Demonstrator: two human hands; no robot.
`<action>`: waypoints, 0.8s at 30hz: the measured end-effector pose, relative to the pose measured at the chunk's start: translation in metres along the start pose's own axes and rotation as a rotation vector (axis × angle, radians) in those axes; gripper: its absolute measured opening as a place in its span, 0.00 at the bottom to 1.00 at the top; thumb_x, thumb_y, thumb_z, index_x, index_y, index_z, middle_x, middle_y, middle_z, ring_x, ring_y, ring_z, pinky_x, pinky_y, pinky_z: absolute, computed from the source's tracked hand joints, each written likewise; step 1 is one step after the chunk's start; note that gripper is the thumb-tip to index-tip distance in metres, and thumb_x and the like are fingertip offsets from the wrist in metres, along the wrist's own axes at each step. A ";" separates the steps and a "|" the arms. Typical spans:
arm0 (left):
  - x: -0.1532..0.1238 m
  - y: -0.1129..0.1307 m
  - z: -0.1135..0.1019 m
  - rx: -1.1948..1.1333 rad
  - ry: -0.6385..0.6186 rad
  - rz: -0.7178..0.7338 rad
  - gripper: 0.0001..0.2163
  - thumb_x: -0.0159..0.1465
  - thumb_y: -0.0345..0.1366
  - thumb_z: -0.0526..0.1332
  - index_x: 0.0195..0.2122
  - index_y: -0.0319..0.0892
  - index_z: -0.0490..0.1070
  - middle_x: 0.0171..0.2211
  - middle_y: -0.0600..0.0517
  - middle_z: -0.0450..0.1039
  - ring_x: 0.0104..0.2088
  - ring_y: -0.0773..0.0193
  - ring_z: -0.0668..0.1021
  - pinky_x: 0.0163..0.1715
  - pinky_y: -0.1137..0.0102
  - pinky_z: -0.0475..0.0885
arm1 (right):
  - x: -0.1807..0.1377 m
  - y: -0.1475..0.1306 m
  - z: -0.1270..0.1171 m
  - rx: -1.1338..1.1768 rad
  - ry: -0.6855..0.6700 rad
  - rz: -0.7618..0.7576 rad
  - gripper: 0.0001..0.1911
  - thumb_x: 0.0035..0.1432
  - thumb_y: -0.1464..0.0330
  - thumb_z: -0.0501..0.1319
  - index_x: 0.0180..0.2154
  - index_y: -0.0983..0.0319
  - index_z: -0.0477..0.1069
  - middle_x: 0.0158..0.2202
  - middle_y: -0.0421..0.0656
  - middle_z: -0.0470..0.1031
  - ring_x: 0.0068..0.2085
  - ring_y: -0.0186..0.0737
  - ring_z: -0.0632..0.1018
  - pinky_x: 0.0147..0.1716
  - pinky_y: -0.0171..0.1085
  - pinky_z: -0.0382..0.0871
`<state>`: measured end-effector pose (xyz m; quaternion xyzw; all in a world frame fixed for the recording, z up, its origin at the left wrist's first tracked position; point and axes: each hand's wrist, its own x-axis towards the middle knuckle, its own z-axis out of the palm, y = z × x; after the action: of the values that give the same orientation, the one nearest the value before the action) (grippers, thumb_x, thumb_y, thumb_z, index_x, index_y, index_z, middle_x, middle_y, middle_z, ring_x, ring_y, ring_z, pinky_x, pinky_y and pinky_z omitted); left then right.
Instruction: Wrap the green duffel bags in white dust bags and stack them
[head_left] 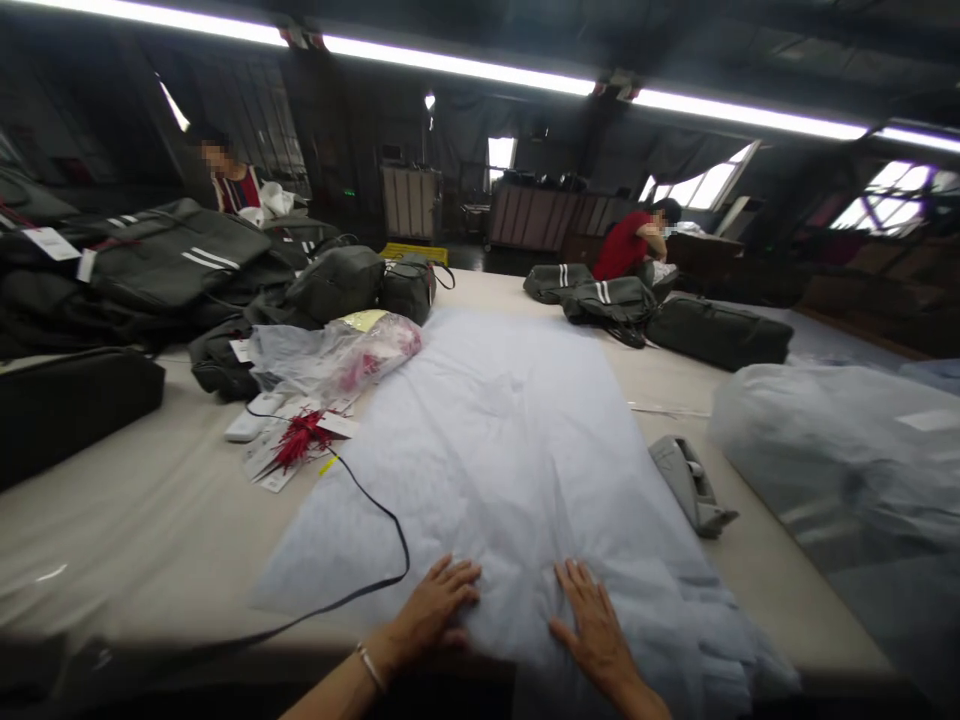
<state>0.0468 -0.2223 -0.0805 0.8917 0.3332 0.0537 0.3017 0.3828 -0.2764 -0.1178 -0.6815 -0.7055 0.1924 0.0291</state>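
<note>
Pale, translucent plastic bags [517, 450] lie stacked flat down the middle of the table, their layered edges showing at the lower right. My left hand [439, 605] rests on the near part of the stack, fingers stretched out and palm down. To its right, my right hand [589, 620] also lies flat on the plastic with its fingers extended. Neither hand grips anything. A black cord [390, 530] crosses the stack's left side and runs towards the table's front edge, left of my left wrist. A grey tape dispenser [694, 485] stands just right of the stack.
Red strings with tags [300, 440] and a clear bag of pink items [360, 350] lie on the left. Dark bags [195, 260] are heaped behind them. A large plastic-wrapped bag [847, 460] stands right. Two people, one in red [622, 245], are across the table.
</note>
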 end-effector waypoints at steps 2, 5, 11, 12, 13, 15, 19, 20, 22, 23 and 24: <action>0.004 0.004 0.003 -0.020 0.066 -0.075 0.14 0.59 0.38 0.65 0.47 0.48 0.71 0.61 0.49 0.66 0.63 0.57 0.65 0.66 0.57 0.50 | 0.001 -0.002 -0.003 0.020 -0.005 0.019 0.35 0.56 0.59 0.57 0.65 0.57 0.58 0.69 0.44 0.51 0.69 0.52 0.51 0.67 0.55 0.43; 0.012 0.009 0.009 -0.023 0.112 -0.126 0.13 0.56 0.33 0.66 0.43 0.45 0.70 0.59 0.50 0.68 0.60 0.59 0.67 0.65 0.60 0.50 | 0.000 -0.008 -0.010 0.068 0.000 0.031 0.35 0.56 0.60 0.57 0.65 0.59 0.58 0.69 0.45 0.52 0.70 0.50 0.51 0.67 0.54 0.42; 0.023 0.015 0.014 -0.058 0.179 -0.187 0.14 0.52 0.31 0.69 0.39 0.42 0.70 0.54 0.48 0.69 0.56 0.56 0.68 0.61 0.59 0.55 | 0.000 -0.012 -0.013 0.227 0.110 0.050 0.32 0.52 0.66 0.61 0.60 0.61 0.65 0.66 0.47 0.59 0.69 0.49 0.54 0.68 0.52 0.41; 0.025 0.015 0.013 -0.072 0.188 -0.193 0.11 0.53 0.31 0.68 0.37 0.42 0.70 0.53 0.48 0.70 0.55 0.56 0.68 0.60 0.60 0.56 | 0.001 -0.011 -0.014 0.276 0.130 0.049 0.31 0.51 0.67 0.61 0.58 0.61 0.67 0.65 0.48 0.61 0.68 0.49 0.56 0.67 0.52 0.42; 0.027 0.014 0.012 -0.088 0.192 -0.197 0.09 0.53 0.31 0.68 0.35 0.42 0.71 0.52 0.49 0.70 0.55 0.56 0.68 0.59 0.61 0.57 | 0.002 -0.009 -0.014 0.321 0.145 0.049 0.29 0.50 0.68 0.61 0.56 0.61 0.69 0.64 0.48 0.64 0.68 0.48 0.57 0.67 0.52 0.44; 0.031 0.011 0.011 -0.128 0.193 -0.201 0.06 0.54 0.32 0.67 0.31 0.42 0.71 0.51 0.50 0.71 0.54 0.56 0.69 0.59 0.61 0.58 | 0.006 -0.004 -0.016 0.381 0.162 0.057 0.24 0.50 0.70 0.61 0.52 0.60 0.73 0.61 0.48 0.68 0.66 0.47 0.61 0.66 0.51 0.48; 0.037 0.001 0.008 -0.232 0.178 -0.207 0.05 0.54 0.34 0.66 0.27 0.42 0.71 0.49 0.48 0.73 0.52 0.55 0.72 0.57 0.61 0.61 | 0.012 0.005 -0.020 0.452 0.171 0.096 0.14 0.53 0.68 0.59 0.42 0.60 0.78 0.55 0.46 0.74 0.64 0.44 0.66 0.64 0.45 0.56; 0.038 -0.002 0.006 -0.264 0.174 -0.205 0.05 0.53 0.35 0.66 0.27 0.42 0.71 0.49 0.47 0.73 0.51 0.55 0.72 0.56 0.62 0.62 | 0.013 0.006 -0.022 0.471 0.174 0.111 0.13 0.54 0.68 0.59 0.40 0.60 0.78 0.54 0.46 0.75 0.63 0.43 0.66 0.63 0.44 0.57; 0.036 -0.006 0.000 -0.333 0.168 -0.194 0.05 0.54 0.37 0.65 0.28 0.42 0.71 0.49 0.47 0.74 0.50 0.56 0.74 0.54 0.64 0.65 | 0.013 0.006 -0.025 0.497 0.178 0.138 0.12 0.54 0.66 0.59 0.38 0.60 0.79 0.53 0.46 0.77 0.62 0.44 0.68 0.62 0.42 0.59; 0.034 -0.009 -0.004 -0.367 0.167 -0.190 0.05 0.55 0.38 0.63 0.28 0.42 0.71 0.48 0.48 0.75 0.49 0.57 0.75 0.52 0.65 0.67 | 0.013 0.004 -0.027 0.500 0.177 0.148 0.13 0.54 0.65 0.60 0.39 0.60 0.79 0.52 0.46 0.77 0.62 0.44 0.69 0.62 0.42 0.60; 0.033 -0.010 -0.008 -0.399 0.166 -0.189 0.06 0.55 0.39 0.62 0.29 0.42 0.71 0.47 0.48 0.76 0.46 0.58 0.76 0.49 0.66 0.68 | 0.013 0.002 -0.029 0.497 0.174 0.158 0.14 0.53 0.64 0.61 0.40 0.60 0.79 0.52 0.46 0.77 0.62 0.45 0.69 0.62 0.43 0.60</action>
<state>0.0637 -0.1917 -0.0834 0.7717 0.4217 0.1631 0.4471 0.3922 -0.2568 -0.0949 -0.7202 -0.5763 0.3020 0.2408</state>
